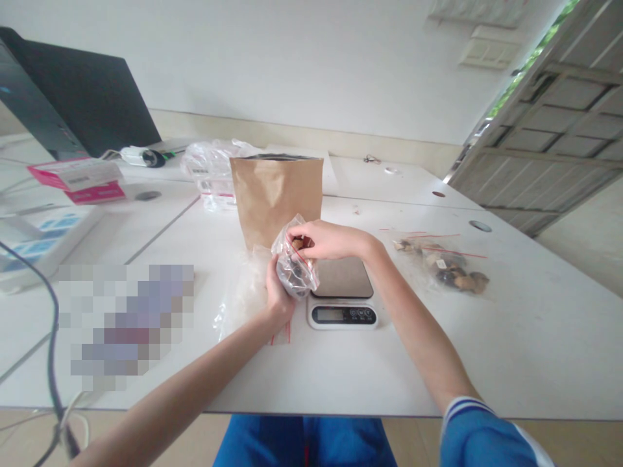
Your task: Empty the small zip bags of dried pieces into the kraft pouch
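Clear plastic: a small zip bag point(295, 267) with dark and tan lumps inside is held just above the white table point(487, 350), at the left edge of the digital scale point(342, 292). Left hand point(276, 290) cups the bag from below and behind, fingers curled closed around its lower half. Right hand point(321, 240) comes in from the right at the bag's mouth; fingertips pinched together on a small brown piece at or just inside the opening. The bag thus sits between the two hands, left under, right over.

Scale platform dark, bare; its display faces the person. Brown paper pouch point(276, 198) stands upright directly behind the hands, top open. More empty clear bags point(243, 292) lie flat on the table under and left of the left wrist. Filled bags point(445, 266) with red zip strips lie to the right of the scale, well apart from the hands. Pink box point(80, 180) at far left.
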Available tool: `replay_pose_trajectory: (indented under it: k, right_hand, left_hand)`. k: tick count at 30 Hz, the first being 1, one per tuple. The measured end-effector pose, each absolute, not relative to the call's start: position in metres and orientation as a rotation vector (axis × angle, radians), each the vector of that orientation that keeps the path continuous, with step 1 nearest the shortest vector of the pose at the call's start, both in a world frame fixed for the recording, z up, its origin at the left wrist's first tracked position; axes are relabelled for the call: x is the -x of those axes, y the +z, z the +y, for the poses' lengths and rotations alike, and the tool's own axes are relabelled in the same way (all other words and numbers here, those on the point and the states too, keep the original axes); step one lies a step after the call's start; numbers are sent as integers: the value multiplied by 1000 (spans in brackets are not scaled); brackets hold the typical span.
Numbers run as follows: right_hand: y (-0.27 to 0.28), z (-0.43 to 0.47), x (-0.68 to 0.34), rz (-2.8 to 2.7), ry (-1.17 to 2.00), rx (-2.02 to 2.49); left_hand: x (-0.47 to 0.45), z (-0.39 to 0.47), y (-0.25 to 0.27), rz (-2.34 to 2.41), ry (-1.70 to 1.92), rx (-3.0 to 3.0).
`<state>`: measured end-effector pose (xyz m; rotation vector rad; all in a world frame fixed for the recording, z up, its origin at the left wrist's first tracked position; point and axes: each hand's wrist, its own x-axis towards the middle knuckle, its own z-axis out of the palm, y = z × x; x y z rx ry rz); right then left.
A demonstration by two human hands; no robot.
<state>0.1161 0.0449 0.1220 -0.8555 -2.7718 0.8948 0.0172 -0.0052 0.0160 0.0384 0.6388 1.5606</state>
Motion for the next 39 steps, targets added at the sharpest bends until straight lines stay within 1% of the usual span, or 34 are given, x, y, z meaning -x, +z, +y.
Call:
replay_pose_trajectory:
  k: [11, 14, 17, 24, 27, 32, 36, 39]
  right_hand:
    - [124, 55, -124, -2428, 1046, 657]
    - [129, 59, -129, -2306, 1032, 593]
    - [140, 59, -133, -2194, 930, 615]
    - [169, 82, -121, -1900, 361, 789]
    - [176, 100, -111, -1911, 221, 870]
    - [171, 121, -98, -2065, 156, 900]
    - [164, 128, -93, -2142, 192, 854]
    - [167, 127, -90, -2073, 233, 850]
  left_hand:
    - [-16, -5, 13, 714, 1565, -6]
    - [-15, -5, 12, 739, 1557, -1]
    - [-14, -5, 11, 750, 1538, -8]
    - [-13, -5, 7, 767, 1525, -4]
    - [-13, -4, 6, 769, 1529, -3]
    - [-13, -4, 6, 774, 1538, -1]
    - [-14, -4, 6, 771, 1527, -11]
    - [-13, -4, 7, 775, 1522, -3]
